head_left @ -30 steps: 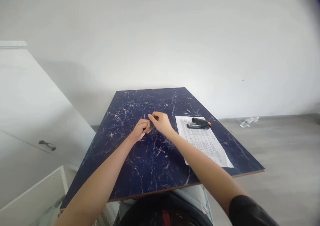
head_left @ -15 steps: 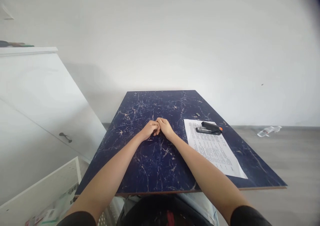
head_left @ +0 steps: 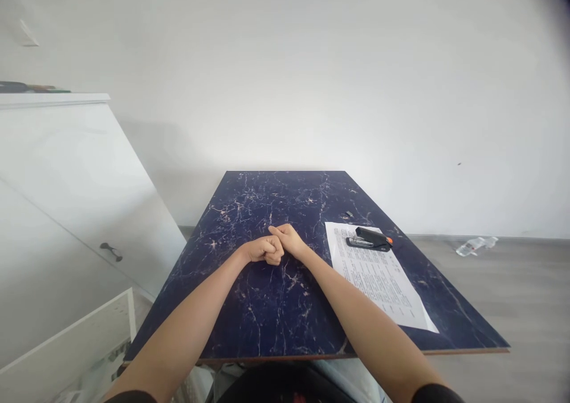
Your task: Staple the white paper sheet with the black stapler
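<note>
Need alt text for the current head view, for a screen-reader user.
A person's curled left hand and right hand meet over a blue marbled table; whether they hold anything is hidden. To their right, a black stapler lies on a printed sheet.

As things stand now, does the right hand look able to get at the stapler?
Probably yes. The stapler lies on the paper, to the right of the right hand, and only tabletop and paper show between them. The left hand is on the other side.
</note>
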`<state>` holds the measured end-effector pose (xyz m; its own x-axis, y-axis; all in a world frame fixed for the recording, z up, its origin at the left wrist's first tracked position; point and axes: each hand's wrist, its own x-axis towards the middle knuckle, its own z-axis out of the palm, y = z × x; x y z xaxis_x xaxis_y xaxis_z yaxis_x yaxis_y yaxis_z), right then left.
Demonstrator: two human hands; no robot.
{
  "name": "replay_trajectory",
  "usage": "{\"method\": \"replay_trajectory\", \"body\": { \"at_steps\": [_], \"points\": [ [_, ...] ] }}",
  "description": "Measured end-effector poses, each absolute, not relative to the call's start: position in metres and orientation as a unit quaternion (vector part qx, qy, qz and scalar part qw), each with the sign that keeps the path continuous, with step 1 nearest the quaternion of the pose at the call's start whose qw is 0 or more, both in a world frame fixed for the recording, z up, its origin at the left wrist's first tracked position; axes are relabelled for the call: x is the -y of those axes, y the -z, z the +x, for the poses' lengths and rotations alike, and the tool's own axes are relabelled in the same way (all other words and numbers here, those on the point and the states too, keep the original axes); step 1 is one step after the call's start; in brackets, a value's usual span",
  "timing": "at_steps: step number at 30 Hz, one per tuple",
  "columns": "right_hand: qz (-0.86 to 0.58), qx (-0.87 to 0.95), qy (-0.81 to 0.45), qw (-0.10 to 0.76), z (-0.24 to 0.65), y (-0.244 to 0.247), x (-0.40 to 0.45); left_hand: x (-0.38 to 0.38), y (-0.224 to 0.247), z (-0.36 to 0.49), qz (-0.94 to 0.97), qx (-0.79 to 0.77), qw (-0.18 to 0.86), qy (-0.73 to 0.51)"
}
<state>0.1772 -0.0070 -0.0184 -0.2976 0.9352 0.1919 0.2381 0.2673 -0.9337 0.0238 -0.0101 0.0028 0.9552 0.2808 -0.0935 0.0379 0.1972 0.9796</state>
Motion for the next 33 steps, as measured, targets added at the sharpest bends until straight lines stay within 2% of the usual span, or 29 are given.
{"method": "replay_trajectory", "body": {
  "at_steps": [5,15,33],
  "points": [
    [-0.431,0.69,-0.411,0.411,0.1765,0.0176,0.0084,0.01,-0.0057,0.0222,0.623,-0.116,0.773,-0.038],
    [-0.449,0.697,-0.354,0.433,0.1754,0.0169,0.0109,0.0117,-0.0051,0.0228,0.639,-0.104,0.761,-0.037],
    [-0.461,0.699,-0.347,0.422,0.1746,0.0201,0.0089,0.0081,-0.0026,0.0219,0.637,-0.067,0.768,-0.027]
  ]
}}
